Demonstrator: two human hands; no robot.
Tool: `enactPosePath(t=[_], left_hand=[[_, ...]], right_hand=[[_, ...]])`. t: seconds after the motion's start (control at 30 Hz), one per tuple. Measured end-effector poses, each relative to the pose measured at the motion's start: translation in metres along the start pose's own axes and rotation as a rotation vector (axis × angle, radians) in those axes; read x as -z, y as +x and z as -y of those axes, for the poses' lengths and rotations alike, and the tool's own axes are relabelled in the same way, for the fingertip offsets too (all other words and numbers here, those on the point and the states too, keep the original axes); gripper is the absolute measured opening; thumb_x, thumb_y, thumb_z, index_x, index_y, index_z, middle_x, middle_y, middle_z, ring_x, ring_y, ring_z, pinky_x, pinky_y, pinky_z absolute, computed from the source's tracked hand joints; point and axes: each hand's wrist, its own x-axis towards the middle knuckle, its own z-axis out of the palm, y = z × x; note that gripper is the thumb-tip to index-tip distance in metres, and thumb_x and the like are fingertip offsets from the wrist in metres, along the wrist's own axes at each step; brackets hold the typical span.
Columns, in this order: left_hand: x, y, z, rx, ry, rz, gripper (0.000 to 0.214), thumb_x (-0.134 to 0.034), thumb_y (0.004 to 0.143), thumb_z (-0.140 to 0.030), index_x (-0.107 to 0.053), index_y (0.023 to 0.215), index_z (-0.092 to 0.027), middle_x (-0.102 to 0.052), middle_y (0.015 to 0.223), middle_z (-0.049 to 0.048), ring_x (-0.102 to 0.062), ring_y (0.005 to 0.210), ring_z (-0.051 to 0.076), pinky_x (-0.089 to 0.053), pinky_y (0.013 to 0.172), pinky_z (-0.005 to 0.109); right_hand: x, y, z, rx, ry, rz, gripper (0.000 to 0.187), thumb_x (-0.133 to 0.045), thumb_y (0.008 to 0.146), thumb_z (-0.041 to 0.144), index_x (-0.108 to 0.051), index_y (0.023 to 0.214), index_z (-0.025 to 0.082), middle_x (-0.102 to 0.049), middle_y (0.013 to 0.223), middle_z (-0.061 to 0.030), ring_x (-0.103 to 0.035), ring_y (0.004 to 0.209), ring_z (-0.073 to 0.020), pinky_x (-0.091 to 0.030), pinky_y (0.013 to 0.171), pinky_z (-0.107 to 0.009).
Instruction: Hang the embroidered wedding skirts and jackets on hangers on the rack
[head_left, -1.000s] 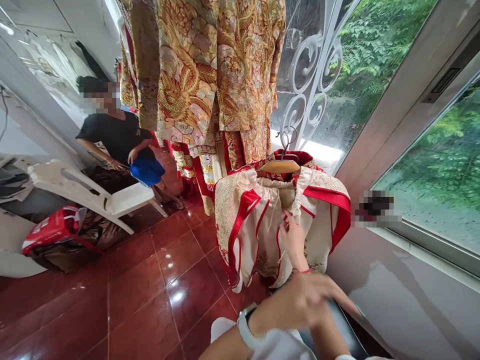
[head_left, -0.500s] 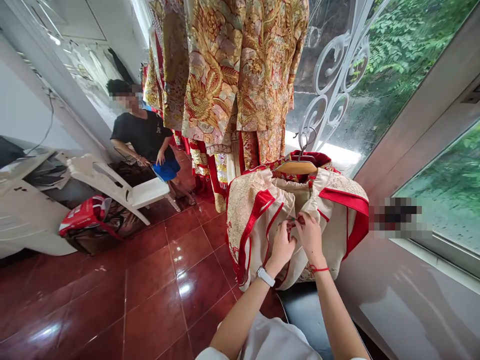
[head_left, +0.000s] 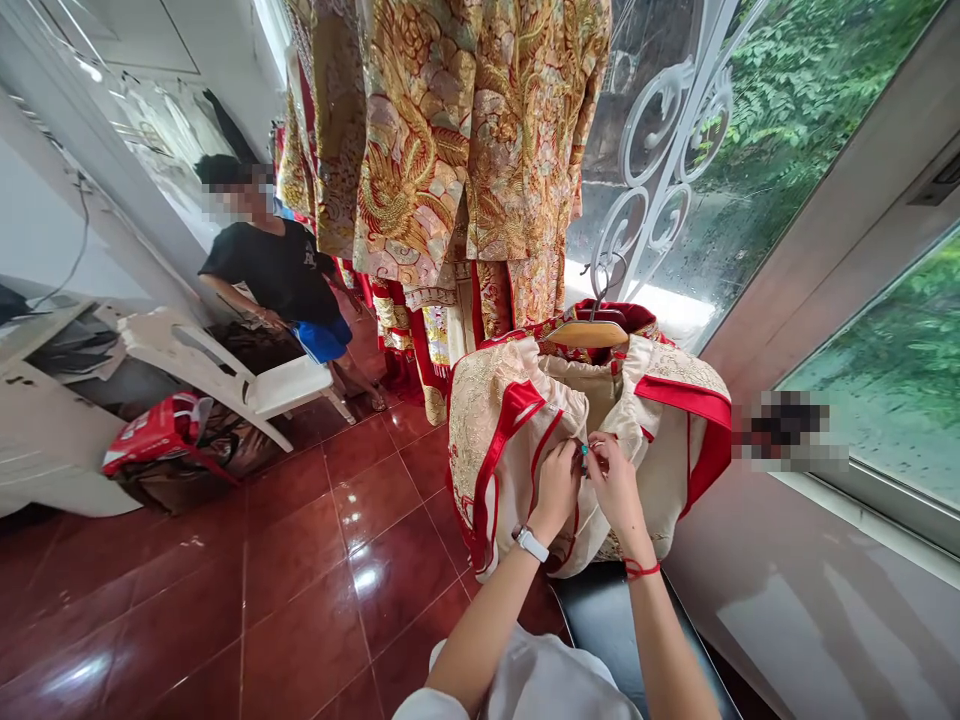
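Observation:
An embroidered cream-and-red garment (head_left: 484,410) with gathered cream edging hangs open on a wooden hanger (head_left: 589,333) in front of me. My left hand (head_left: 556,490), below a white wristwatch (head_left: 531,543), is closed at the garment's front edge, fingers curled on the cloth. Close beside it, my right hand (head_left: 615,485) has its fingers bent in a pinch; a red cord (head_left: 642,568) circles that wrist. Between the fingertips of both hands shows a small teal thing (head_left: 585,450), too small to name. What exactly the right fingertips grip is hidden.
Gold embroidered garments (head_left: 416,150) hang behind. A black seat (head_left: 626,625) stands below the garment. To the right are a wall and window (head_left: 892,340). At left, a person (head_left: 274,270) stands near a white chair (head_left: 217,365) and a red bag (head_left: 161,430).
My right fingers have shifted slightly away from the left ones, and the teal thing shows more clearly. My view has turned slightly. The person's arm on the right side has moved back.

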Motion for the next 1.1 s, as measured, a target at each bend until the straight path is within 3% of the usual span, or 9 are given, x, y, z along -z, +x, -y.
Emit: enactPosePath(t=[0.2,0.37,0.5,0.67,0.73,0.8,0.93,1.0,1.1], left_hand=[[-0.007,-0.014,0.01,-0.123,0.009,-0.031,0.03,-0.048,0.092,-0.008,-0.061,0.117,-0.018,-0.072,0.108,0.0098,-0.069,0.098,0.024,-0.057,0.085,0.039],[-0.002,-0.01,0.002,-0.185,-0.027,-0.108,0.039,-0.04,0.1,-0.016,-0.054,0.136,-0.017,-0.07,0.123,0.0125,-0.067,0.11,0.024,-0.055,0.094,0.039],[0.011,-0.004,-0.014,-0.084,-0.033,-0.131,0.039,-0.034,0.102,-0.017,-0.061,0.13,-0.019,-0.073,0.109,0.0108,-0.069,0.104,0.023,-0.054,0.092,0.036],[0.014,-0.013,-0.011,-0.046,-0.134,-0.082,0.04,-0.036,0.1,-0.016,-0.056,0.135,-0.019,-0.07,0.119,0.0112,-0.068,0.104,0.023,-0.055,0.089,0.036],[0.014,-0.016,-0.008,-0.029,-0.135,-0.097,0.032,-0.04,0.099,-0.017,-0.061,0.123,-0.018,-0.07,0.111,0.0113,-0.068,0.1,0.025,-0.056,0.085,0.037],[0.017,-0.013,-0.008,-0.019,-0.119,-0.202,0.022,-0.046,0.097,-0.022,-0.062,0.112,-0.017,-0.067,0.104,0.0117,-0.066,0.098,0.026,-0.055,0.085,0.039],[0.024,0.01,-0.014,0.03,-0.087,-0.376,0.03,-0.053,0.096,-0.028,-0.054,0.124,-0.016,-0.061,0.117,0.0147,-0.06,0.111,0.026,-0.05,0.096,0.042],[0.024,0.022,-0.016,0.059,-0.057,-0.291,0.024,-0.054,0.095,-0.027,-0.059,0.116,-0.017,-0.063,0.116,0.0142,-0.06,0.112,0.027,-0.049,0.097,0.044],[0.019,0.021,-0.015,0.07,-0.162,-0.128,0.021,-0.046,0.097,-0.024,-0.063,0.107,-0.018,-0.068,0.104,0.011,-0.065,0.101,0.025,-0.053,0.091,0.043]], right_hand=[[-0.012,0.0,0.02,-0.182,0.41,-0.132,0.024,-0.062,0.076,0.035,-0.048,0.092,0.023,-0.052,0.073,0.0047,-0.054,0.058,-0.0117,-0.043,0.053,-0.024],[-0.007,0.032,0.062,-0.164,0.452,-0.183,0.021,-0.054,0.069,0.025,-0.041,0.085,0.024,-0.051,0.06,0.0076,-0.052,0.053,-0.0113,-0.041,0.049,-0.022],[0.0,0.058,0.086,-0.111,0.424,-0.144,0.023,-0.05,0.068,0.026,-0.035,0.085,0.026,-0.053,0.059,0.0076,-0.055,0.052,-0.0122,-0.041,0.048,-0.023],[-0.003,0.057,0.069,-0.147,0.368,-0.076,0.029,-0.051,0.07,0.029,-0.032,0.092,0.026,-0.051,0.057,0.0103,-0.052,0.047,-0.0119,-0.04,0.047,-0.024],[-0.001,0.05,0.061,-0.141,0.356,-0.055,0.03,-0.051,0.073,0.031,-0.031,0.096,0.026,-0.05,0.058,0.0103,-0.05,0.047,-0.0118,-0.039,0.047,-0.024],[0.004,0.044,0.056,-0.11,0.335,-0.06,0.029,-0.051,0.079,0.035,-0.033,0.1,0.026,-0.048,0.058,0.01,-0.047,0.048,-0.0119,-0.038,0.048,-0.024],[0.015,0.035,0.049,-0.038,0.123,-0.261,0.031,-0.058,0.082,0.042,-0.043,0.101,0.023,-0.048,0.067,0.0053,-0.048,0.06,-0.0142,-0.042,0.058,-0.027],[0.015,0.033,0.043,0.004,-0.037,-0.288,0.032,-0.063,0.08,0.045,-0.05,0.097,0.021,-0.055,0.08,-0.0015,-0.054,0.076,-0.0181,-0.045,0.07,-0.031],[0.011,0.026,0.036,0.025,-0.083,-0.076,0.031,-0.058,0.084,0.05,-0.053,0.09,0.02,-0.06,0.089,-0.0061,-0.056,0.082,-0.0201,-0.045,0.075,-0.033]])
